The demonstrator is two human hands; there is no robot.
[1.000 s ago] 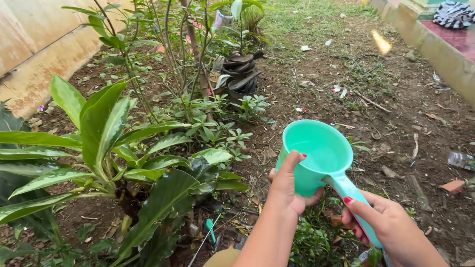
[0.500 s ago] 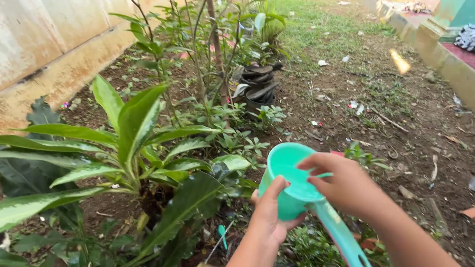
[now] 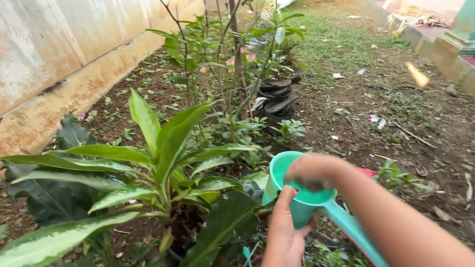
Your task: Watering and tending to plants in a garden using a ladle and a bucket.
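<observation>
While held under its bowl by left hand (image 3: 286, 238), green scoop (image 3: 299, 195) stands mouth up, handle slanting down-right; right hand (image 3: 315, 171), blurry, maybe dipping fingers inside.

Outdoor home garden strip: bare soil (image 3: 444, 162) with scattered litter right of the hands, broad-leaved plants (image 3: 153, 167) to their left, a stained boundary wall (image 3: 62, 35) beyond, a raised tiled porch edge (image 3: 472, 71) far right.

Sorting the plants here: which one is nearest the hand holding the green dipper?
The broad-leaved plant with pale-striped green leaves, right beside the left hand; the thin-stemmed pink-flowered shrub stands farther back.
</observation>
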